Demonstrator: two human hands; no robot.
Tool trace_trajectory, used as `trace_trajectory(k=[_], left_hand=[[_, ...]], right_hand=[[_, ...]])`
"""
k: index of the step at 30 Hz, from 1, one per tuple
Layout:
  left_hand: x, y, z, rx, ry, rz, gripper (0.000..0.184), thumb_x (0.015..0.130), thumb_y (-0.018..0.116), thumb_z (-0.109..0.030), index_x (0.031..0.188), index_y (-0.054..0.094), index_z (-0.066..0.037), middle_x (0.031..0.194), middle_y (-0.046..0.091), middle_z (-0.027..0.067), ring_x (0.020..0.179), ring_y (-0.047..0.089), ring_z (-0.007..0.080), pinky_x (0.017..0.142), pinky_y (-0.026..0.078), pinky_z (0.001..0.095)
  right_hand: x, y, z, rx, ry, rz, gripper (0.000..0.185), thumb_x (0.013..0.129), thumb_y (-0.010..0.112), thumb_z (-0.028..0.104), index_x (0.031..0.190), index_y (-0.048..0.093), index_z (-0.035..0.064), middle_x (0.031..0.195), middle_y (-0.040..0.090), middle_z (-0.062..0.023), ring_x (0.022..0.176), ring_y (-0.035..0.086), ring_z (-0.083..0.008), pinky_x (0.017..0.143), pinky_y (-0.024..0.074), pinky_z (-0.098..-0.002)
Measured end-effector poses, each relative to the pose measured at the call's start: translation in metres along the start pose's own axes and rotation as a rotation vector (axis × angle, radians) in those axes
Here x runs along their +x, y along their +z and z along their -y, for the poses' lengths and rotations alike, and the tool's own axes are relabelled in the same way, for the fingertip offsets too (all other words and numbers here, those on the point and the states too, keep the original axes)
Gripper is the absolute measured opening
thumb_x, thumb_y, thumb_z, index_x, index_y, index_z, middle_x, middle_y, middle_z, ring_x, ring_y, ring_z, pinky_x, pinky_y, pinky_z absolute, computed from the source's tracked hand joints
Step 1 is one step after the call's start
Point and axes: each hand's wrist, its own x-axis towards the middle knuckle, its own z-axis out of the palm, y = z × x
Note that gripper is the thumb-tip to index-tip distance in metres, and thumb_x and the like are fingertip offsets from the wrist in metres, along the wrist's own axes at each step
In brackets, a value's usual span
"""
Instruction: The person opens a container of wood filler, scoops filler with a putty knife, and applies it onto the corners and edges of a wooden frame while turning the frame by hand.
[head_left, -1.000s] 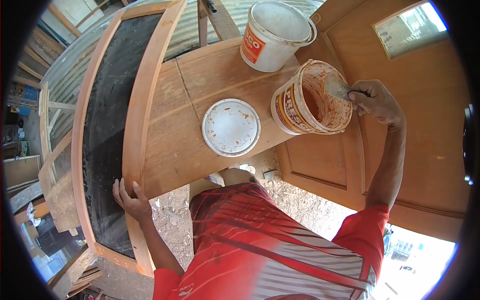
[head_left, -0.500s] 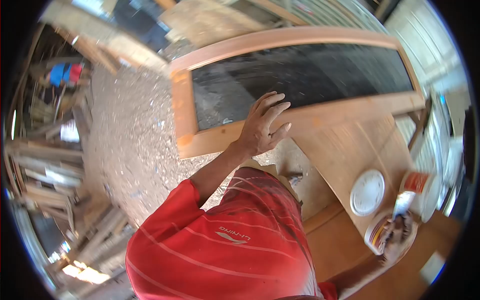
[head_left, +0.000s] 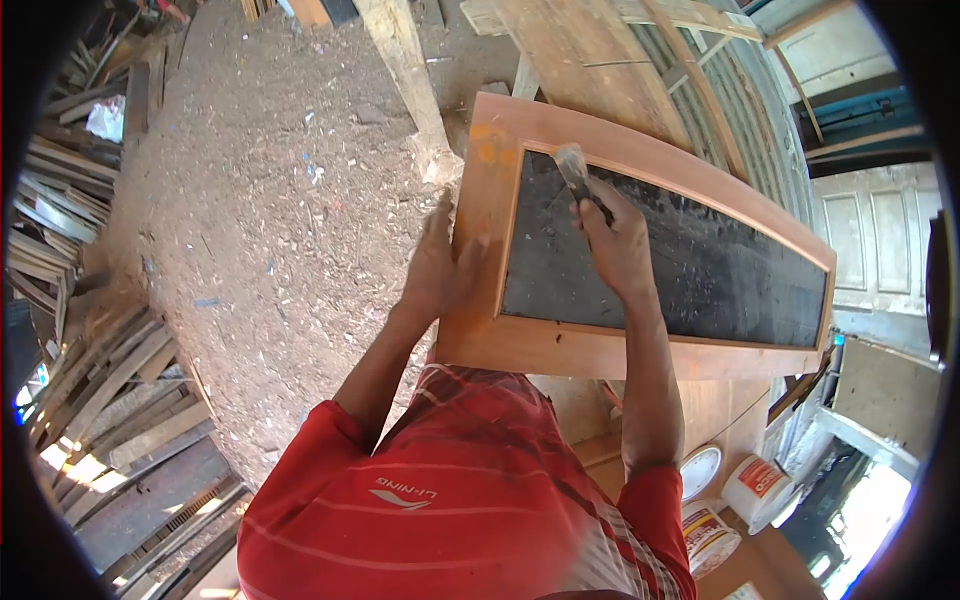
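Leftmost, the left grip [head_left: 438, 275] is resting along the wooden frame's [head_left: 490, 342] outer edge, fingers extended and thumb apart, pinching nothing. Orange patches [head_left: 492, 143] are already marking the frame's far left corner, while its long rails are mostly showing plain wood. Further right, the right grip [head_left: 617, 237] is pinching a putty knife [head_left: 574, 174] above the dark panel [head_left: 710, 270]; the far rail is lying just beside the blade, contact being unclear.
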Motion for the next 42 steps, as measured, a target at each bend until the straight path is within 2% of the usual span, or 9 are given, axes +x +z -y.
trace_trajectory(k=[4, 7, 10, 13, 16, 20, 34, 37, 42], left_hand=[[-0.002, 0.01, 0.01, -0.199, -0.035, 0.101, 0.087, 0.105, 0.063, -0.029, 0.165, 0.012, 0.008, 0.164, 0.032, 0.0366, 0.152, 0.037, 0.0483, 0.125, 0.033, 0.0493], [0.001, 0.009, 0.011, -0.253, -0.016, 0.094, 0.084, 0.106, 0.062, -0.029, 0.165, 0.013, 0.007, 0.164, 0.032, 0.0366, 0.153, 0.036, 0.0479, 0.125, 0.033, 0.0492], [0.004, 0.01, 0.017, -0.245, 0.028, 0.068, 0.082, 0.107, 0.061, -0.028, 0.165, 0.015, 0.007, 0.164, 0.032, 0.0364, 0.153, 0.036, 0.0471, 0.125, 0.033, 0.049], [0.004, 0.011, 0.019, -0.294, -0.003, 0.084, 0.081, 0.107, 0.061, -0.027, 0.164, 0.016, 0.008, 0.164, 0.033, 0.036, 0.153, 0.036, 0.0465, 0.125, 0.033, 0.0487], [0.005, 0.011, 0.021, -0.342, -0.027, 0.104, 0.081, 0.107, 0.062, -0.026, 0.164, 0.016, 0.008, 0.164, 0.033, 0.0352, 0.153, 0.036, 0.0463, 0.125, 0.032, 0.0483], [0.006, 0.011, 0.021, -0.347, 0.003, 0.113, 0.081, 0.106, 0.062, -0.023, 0.164, 0.016, 0.008, 0.165, 0.031, 0.034, 0.155, 0.034, 0.0455, 0.126, 0.031, 0.0477], [0.008, 0.016, 0.029, -0.372, 0.044, 0.102, 0.087, 0.105, 0.067, -0.025, 0.166, 0.012, 0.003, 0.159, 0.036, 0.0353, 0.147, 0.041, 0.0483, 0.121, 0.036, 0.052], [0.007, 0.012, 0.025, -0.367, 0.009, 0.115, 0.088, 0.105, 0.067, -0.025, 0.166, 0.012, 0.004, 0.159, 0.036, 0.0353, 0.147, 0.042, 0.0478, 0.122, 0.036, 0.0516], [0.009, 0.015, 0.026, -0.373, -0.006, 0.131, 0.087, 0.105, 0.066, -0.025, 0.165, 0.012, 0.006, 0.161, 0.034, 0.0356, 0.149, 0.04, 0.0469, 0.124, 0.034, 0.05]], right_hand=[[0.037, 0.036, 0.003, -0.324, -0.33, -0.04, 0.039, 0.101, 0.058, 0.004, 0.139, 0.065, -0.0002, 0.106, 0.073, -0.022, 0.096, 0.073, -0.0327, 0.085, 0.0566, -0.0445], [0.049, 0.054, 0.009, -0.471, -0.356, -0.015, 0.041, 0.101, 0.059, 0.005, 0.142, 0.063, 0.0018, 0.113, 0.071, -0.0253, 0.103, 0.071, -0.0398, 0.085, 0.0569, -0.048], [0.052, 0.07, 0.011, -0.985, -0.341, 0.087, 0.046, 0.101, 0.059, 0.007, 0.147, 0.06, 0.0046, 0.112, 0.069, -0.0264, 0.105, 0.07, -0.0411, 0.087, 0.057, -0.0512], [0.041, 0.072, 0.031, -0.992, -0.186, 0.198, 0.049, 0.101, 0.06, 0.009, 0.149, 0.056, 0.0039, 0.107, 0.069, -0.0267, 0.105, 0.069, -0.0439, 0.088, 0.0578, -0.052], [0.057, 0.073, 0.052, -0.887, -0.197, 0.159, 0.045, 0.105, 0.057, 0.02, 0.148, 0.059, 0.0069, 0.114, 0.068, -0.0301, 0.109, 0.069, -0.0449, 0.093, 0.0549, -0.0541], [0.065, 0.081, 0.062, -0.96, 0.008, 0.287, 0.049, 0.104, 0.056, 0.022, 0.149, 0.057, 0.0043, 0.12, 0.069, -0.0307, 0.11, 0.069, -0.0474, 0.096, 0.0532, -0.0561], [0.065, 0.107, 0.056, -0.775, -0.037, 0.256, 0.047, 0.103, 0.059, 0.023, 0.144, 0.059, 0.0012, 0.113, 0.069, -0.0305, 0.103, 0.07, -0.0481, 0.092, 0.0539, -0.056], [0.056, 0.09, 0.059, -0.773, -0.146, 0.288, 0.045, 0.101, 0.06, 0.018, 0.142, 0.057, -0.0004, 0.106, 0.069, -0.031, 0.089, 0.073, -0.049, 0.079, 0.0594, -0.0553], [0.051, 0.079, 0.043, -0.812, -0.134, 0.228, 0.045, 0.1, 0.059, 0.017, 0.141, 0.057, -0.0011, 0.106, 0.069, -0.0317, 0.091, 0.073, -0.0486, 0.08, 0.0591, -0.0553]])
